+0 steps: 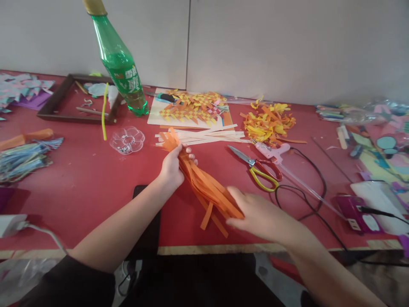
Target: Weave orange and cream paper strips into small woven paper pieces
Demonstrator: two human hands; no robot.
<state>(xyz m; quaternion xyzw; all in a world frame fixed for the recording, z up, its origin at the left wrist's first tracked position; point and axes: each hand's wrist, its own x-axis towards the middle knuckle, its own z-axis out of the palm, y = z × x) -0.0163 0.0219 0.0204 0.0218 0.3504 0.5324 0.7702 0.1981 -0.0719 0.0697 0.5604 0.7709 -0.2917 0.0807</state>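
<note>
A thick bundle of orange paper strips (204, 181) stretches slantwise between my hands, above the red tabletop. My left hand (174, 167) is closed round its upper left end. At the lower right end, my right hand (251, 209) grips the strips between thumb and fingers. A few strips hang loose below the bundle. Just behind it lie pale paper strips (204, 135). Scissors (255, 164) with one red and one yellow handle rest to the right, beside a pink glue gun (271, 151).
A tall green bottle (123, 68) stands at the back left, near a dark wooden frame (54, 104) and a clear flower-shaped dish (127, 140). Yellow and orange paper pieces (270, 123) are heaped behind the scissors. A black cord (322, 179) loops across the right side. A dark phone (145, 230) lies under my left forearm.
</note>
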